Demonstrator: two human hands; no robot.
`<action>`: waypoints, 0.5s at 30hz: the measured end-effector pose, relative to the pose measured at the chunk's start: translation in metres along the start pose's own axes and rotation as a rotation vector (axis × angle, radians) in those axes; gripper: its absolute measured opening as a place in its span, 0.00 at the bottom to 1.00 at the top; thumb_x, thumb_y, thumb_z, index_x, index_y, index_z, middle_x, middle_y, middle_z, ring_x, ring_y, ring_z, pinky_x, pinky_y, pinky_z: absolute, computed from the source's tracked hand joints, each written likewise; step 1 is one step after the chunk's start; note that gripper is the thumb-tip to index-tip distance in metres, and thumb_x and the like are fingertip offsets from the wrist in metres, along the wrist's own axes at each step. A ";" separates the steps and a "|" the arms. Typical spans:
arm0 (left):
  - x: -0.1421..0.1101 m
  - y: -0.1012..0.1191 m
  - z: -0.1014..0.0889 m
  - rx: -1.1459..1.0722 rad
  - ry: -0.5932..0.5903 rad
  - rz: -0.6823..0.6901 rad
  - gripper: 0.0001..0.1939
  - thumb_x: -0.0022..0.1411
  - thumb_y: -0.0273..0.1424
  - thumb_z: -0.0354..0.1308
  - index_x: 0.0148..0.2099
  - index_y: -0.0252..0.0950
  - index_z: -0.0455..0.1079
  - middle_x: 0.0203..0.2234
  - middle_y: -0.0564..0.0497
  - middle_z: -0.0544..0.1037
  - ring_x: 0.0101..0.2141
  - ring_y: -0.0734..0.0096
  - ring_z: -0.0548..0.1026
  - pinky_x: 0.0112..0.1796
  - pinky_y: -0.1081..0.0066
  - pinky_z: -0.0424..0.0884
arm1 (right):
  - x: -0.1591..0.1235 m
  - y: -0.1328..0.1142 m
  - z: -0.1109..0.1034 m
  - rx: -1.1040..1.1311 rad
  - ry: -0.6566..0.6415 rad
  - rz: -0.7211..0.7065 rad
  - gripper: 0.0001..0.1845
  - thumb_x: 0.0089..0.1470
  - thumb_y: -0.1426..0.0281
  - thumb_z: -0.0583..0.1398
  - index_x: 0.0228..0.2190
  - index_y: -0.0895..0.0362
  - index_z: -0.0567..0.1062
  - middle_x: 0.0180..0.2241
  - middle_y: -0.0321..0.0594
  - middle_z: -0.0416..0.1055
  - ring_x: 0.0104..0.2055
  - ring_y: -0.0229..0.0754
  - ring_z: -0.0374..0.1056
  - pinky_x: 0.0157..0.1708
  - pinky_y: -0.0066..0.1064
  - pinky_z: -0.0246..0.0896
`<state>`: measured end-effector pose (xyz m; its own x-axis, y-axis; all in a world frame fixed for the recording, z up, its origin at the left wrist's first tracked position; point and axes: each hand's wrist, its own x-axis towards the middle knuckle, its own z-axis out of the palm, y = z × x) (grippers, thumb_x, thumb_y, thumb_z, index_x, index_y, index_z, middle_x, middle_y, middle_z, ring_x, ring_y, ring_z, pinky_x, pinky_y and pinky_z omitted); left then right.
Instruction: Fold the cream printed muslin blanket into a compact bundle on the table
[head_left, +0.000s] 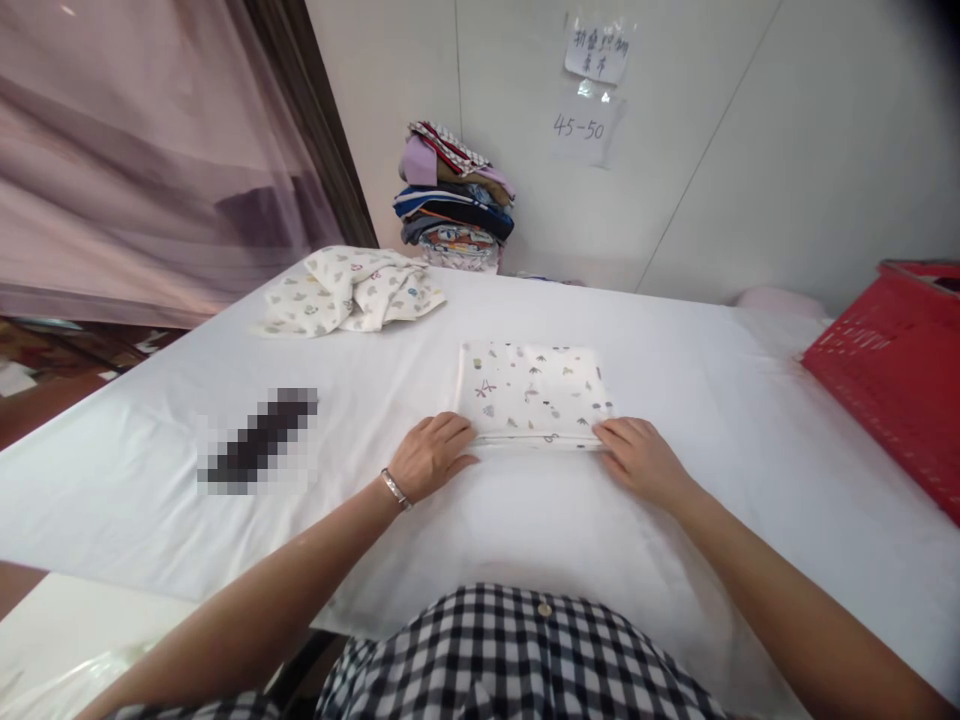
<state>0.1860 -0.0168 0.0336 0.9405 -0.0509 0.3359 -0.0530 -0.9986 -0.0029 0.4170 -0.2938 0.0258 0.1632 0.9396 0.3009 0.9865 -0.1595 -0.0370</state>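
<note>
A white cloth with small printed motifs (pixel 534 385) lies folded into a rectangle on the white-covered table. At its near left corner my left hand (pixel 433 455), with a bracelet on the wrist, has its fingers over the edge and the thumb toward me. My right hand (pixel 639 458) grips the near right corner in the same way. Folded layers show along the near edge between the hands. A second printed cloth (pixel 352 290) lies crumpled farther back on the left.
A red plastic basket (pixel 892 370) stands at the right of the table (pixel 697 370). Behind the far edge rises a stack of folded fabrics (pixel 456 200) against the wall. A pixelated dark object (pixel 259 440) lies left. A pink curtain (pixel 150 150) hangs at the left.
</note>
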 end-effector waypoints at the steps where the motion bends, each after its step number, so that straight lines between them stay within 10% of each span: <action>1: -0.001 0.000 -0.001 -0.006 -0.006 0.000 0.12 0.62 0.36 0.50 0.46 0.37 0.65 0.41 0.45 0.72 0.44 0.62 0.67 0.38 0.64 0.66 | -0.001 0.000 0.000 0.000 0.002 0.000 0.17 0.56 0.72 0.51 0.47 0.55 0.67 0.45 0.46 0.67 0.46 0.48 0.62 0.44 0.43 0.58; 15: 0.002 -0.018 0.003 0.002 0.143 0.005 0.11 0.62 0.26 0.46 0.42 0.36 0.69 0.37 0.48 0.75 0.40 0.65 0.69 0.37 0.67 0.68 | 0.001 0.000 0.012 -0.015 0.131 0.004 0.19 0.56 0.80 0.47 0.45 0.58 0.69 0.43 0.46 0.69 0.44 0.46 0.62 0.43 0.40 0.60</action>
<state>0.1896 0.0006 0.0319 0.8829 -0.0532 0.4665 -0.0567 -0.9984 -0.0065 0.4175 -0.2891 0.0150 0.1633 0.8915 0.4226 0.9853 -0.1690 -0.0242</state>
